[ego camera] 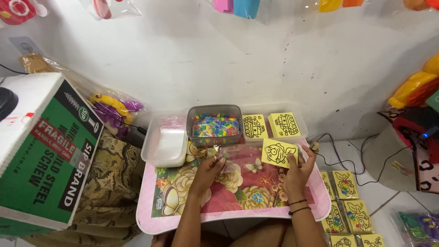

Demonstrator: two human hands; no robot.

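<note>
Too small to tell apart: coloured pieces in the grey tub (215,125). Hidden in part by the right hand (298,170): lower corner of the yellow fish card (277,152). Barely readable as an outline: clear bag (235,158) at the left hand (209,170). Cut off by the top edge: hanging toys (238,7). Cut off at the bottom edge: yellow card packs (350,215) on the floor. Blurred: bundle (418,224) at lower right.

On a pink floral lap table (238,208), the right hand (298,171) pinches a yellow card with a black fish outline (278,152), while the left hand (209,170) grips a clear plastic sleeve (238,154). Behind them stand a grey tub of coloured beads (215,124) and a clear tray of yellow cards (273,125); a green-and-white cardboard box (41,151) sits at left
</note>
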